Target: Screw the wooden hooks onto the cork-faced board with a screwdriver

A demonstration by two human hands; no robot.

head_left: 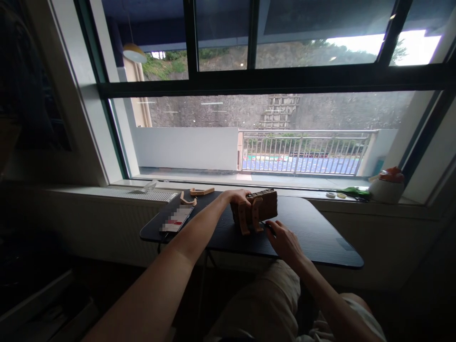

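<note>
On the counter point(306, 228), the brown block point(268, 205) runs roughly left-to-right; my left grip point(237, 195) is clamped on its left end, and my right grip point(284, 239), wrapped round a dark tool point(270, 229), sits by its near side.

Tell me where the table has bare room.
The table is bare on its right, bordered by the brown box, right hand and right edge. Crowded: the middle, around the left hand, and the left end, with wooden pieces and a flat object.
</note>
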